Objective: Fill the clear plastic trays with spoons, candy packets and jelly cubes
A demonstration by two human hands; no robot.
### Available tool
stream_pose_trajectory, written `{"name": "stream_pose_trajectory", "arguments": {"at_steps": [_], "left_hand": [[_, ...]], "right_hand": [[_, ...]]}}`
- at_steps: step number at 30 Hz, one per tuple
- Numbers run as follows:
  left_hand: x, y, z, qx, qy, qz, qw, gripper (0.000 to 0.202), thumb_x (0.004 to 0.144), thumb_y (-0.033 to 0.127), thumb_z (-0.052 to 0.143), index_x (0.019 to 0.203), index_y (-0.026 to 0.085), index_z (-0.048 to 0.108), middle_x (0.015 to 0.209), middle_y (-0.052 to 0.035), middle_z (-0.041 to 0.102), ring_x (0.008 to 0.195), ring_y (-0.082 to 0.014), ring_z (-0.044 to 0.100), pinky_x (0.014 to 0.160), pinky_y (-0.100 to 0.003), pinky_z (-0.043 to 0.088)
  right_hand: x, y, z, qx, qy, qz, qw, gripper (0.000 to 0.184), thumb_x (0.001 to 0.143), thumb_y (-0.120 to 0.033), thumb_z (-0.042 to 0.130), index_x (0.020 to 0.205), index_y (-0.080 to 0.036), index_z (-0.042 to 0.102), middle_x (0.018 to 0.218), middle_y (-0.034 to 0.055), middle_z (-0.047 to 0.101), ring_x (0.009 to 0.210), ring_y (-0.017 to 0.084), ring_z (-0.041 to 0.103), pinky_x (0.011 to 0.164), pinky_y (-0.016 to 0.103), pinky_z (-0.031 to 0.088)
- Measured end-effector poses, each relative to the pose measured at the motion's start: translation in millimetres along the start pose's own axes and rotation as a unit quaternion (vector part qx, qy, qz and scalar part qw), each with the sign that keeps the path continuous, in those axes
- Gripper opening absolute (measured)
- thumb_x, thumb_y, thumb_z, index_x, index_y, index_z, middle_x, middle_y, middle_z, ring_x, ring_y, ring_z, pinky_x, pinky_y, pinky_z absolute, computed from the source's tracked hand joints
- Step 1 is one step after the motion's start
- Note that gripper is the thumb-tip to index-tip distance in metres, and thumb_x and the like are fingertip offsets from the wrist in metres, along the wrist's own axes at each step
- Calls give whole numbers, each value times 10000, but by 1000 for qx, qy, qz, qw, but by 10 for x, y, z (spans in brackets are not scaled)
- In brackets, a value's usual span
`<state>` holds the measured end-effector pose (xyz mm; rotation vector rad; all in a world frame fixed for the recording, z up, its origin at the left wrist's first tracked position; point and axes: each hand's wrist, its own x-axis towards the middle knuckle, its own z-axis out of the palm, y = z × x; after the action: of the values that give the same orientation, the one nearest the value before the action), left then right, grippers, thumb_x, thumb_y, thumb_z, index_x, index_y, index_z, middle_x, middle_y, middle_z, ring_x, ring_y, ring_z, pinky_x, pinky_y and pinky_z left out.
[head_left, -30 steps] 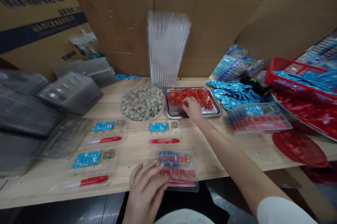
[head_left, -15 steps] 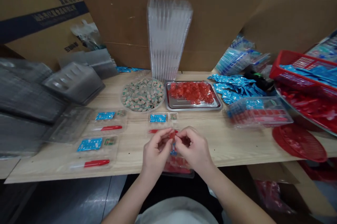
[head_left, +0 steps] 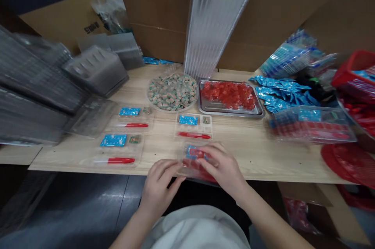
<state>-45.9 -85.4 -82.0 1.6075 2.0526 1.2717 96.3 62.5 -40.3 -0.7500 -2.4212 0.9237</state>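
Note:
At the table's front edge lies a clear plastic tray (head_left: 190,168), with a blue packet (head_left: 191,151) and red pieces in it. My left hand (head_left: 161,180) is at the tray's left edge, thumb below and fingers above, holding it. Over the tray, my right hand (head_left: 224,165) pinches a small red wrapped piece (head_left: 200,154) between thumb and fingers. Just behind is another clear tray (head_left: 176,127) holding a blue packet, a small green-and-tan packet (head_left: 206,120) and a red pen-shaped item (head_left: 193,135). The right hand partly hides the front tray.
Two similar filled trays lie left, with a blue packet (head_left: 113,140) in the nearer. Behind stand a round dish (head_left: 149,98) of small packets and a metal tray (head_left: 211,111) of red pieces. Stacked filled trays (head_left: 313,124) and red baskets (head_left: 336,163) are right; clear stacks (head_left: 216,22) rise behind.
My hands have come apart: the left has moved down to the front tray's edge, and the right has the red piece above that tray. The camera view has shifted.

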Motion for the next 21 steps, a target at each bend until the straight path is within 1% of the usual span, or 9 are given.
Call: {"name": "stream_pose_trajectory", "arguments": {"at_steps": [1, 3, 6, 10, 14, 16, 18, 20, 21], "left_hand": [[-27, -73, -8, 35, -17, 50, 998, 318, 776, 157, 639, 1074, 253, 588, 1087, -54, 642, 1047, -216, 568, 918, -397, 449], [-43, -156, 0, 58, -37, 93, 993, 274, 795, 121, 606, 1050, 222, 602, 1145, -74, 611, 1094, -214, 540, 940, -384, 447], [-15, -160, 46, 53, -34, 105, 992, 176, 824, 89, 551, 948, 194, 618, 1097, -77, 616, 1046, -189, 555, 901, -342, 478], [11, -121, 84, 52, -27, 122, 991, 164, 832, 82, 536, 923, 191, 618, 1005, -60, 635, 1019, -183, 556, 883, -331, 489], [2, -117, 93, 59, -27, 129, 989, 175, 829, 80, 541, 934, 197, 619, 976, -46, 646, 1013, -184, 556, 878, -331, 493], [-5, -117, 101, 65, -23, 129, 989, 173, 825, 80, 549, 931, 195, 621, 963, -44, 651, 999, -183, 563, 870, -332, 496], [-7, -115, 106, 75, -10, 124, 989, 170, 819, 77, 557, 923, 194, 622, 973, -47, 654, 1014, -192, 564, 870, -346, 497], [8, -112, 93, 88, 15, 129, 988, 174, 807, 65, 566, 916, 191, 618, 996, -54, 655, 1052, -207, 558, 876, -366, 493], [26, -107, 77, 92, 29, 141, 985, 180, 800, 57, 570, 916, 188, 614, 997, -56, 657, 1066, -211, 556, 878, -372, 492]], "right_hand": [[62, 14, 70, -38, 6, -6, 999, 175, 820, -226, 608, 993, -220, 635, 945, 58, 638, 917, 209, 556, 802, 374, 473], [177, 20, 208, -99, -16, -39, 994, 135, 823, -207, 594, 945, -205, 652, 942, 65, 636, 927, 224, 532, 820, 390, 458], [285, -5, 330, -144, -52, -73, 985, 116, 842, -186, 558, 905, -196, 654, 902, 63, 634, 907, 225, 513, 808, 385, 451], [321, -41, 322, -151, -51, -71, 985, 154, 818, -171, 586, 966, -191, 622, 915, 63, 630, 911, 224, 507, 806, 376, 453], [355, -67, 372, -204, -89, -76, 972, 28, 806, -154, 591, 829, -168, 596, 832, 67, 616, 882, 236, 498, 798, 391, 450], [371, -59, 385, -220, -102, -81, 967, 28, 809, -149, 579, 830, -163, 592, 842, 73, 611, 890, 242, 495, 803, 401, 450], [349, -17, 298, -191, -90, -87, 974, 138, 809, -172, 584, 946, -170, 593, 929, 75, 614, 944, 245, 496, 844, 412, 447], [250, 59, 85, -145, -37, -79, 986, 290, 821, -175, 562, 1110, -195, 551, 1035, 74, 597, 1020, 236, 487, 903, 416, 433], [163, 103, -56, -131, -11, -69, 989, 355, 830, -148, 528, 1180, -210, 517, 1083, 75, 580, 1057, 227, 479, 927, 415, 425]]}}
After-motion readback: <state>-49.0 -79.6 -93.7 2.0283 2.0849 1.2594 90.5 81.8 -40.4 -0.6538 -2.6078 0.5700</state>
